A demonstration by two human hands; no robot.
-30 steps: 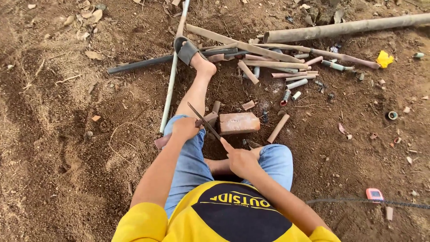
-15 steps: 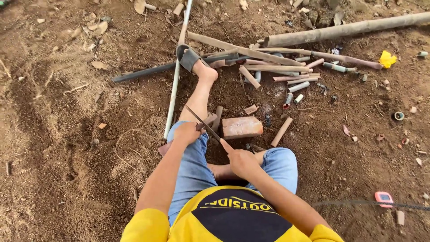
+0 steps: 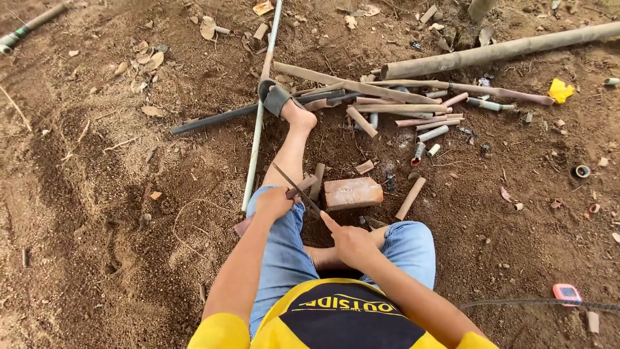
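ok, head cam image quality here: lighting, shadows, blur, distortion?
Head view: soft, even daylight, no glare and only faint shadows on the dirt ground. Sharp across the frame: the brick, the left hand and right hand on the thin blade show no motion blur. Wide-angle bending shows on the long pipe near the top edge.

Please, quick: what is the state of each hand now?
Left hand: closed, holding a short brown pipe piece.
Right hand: closed on a thin dark saw blade, forefinger stretched along it.
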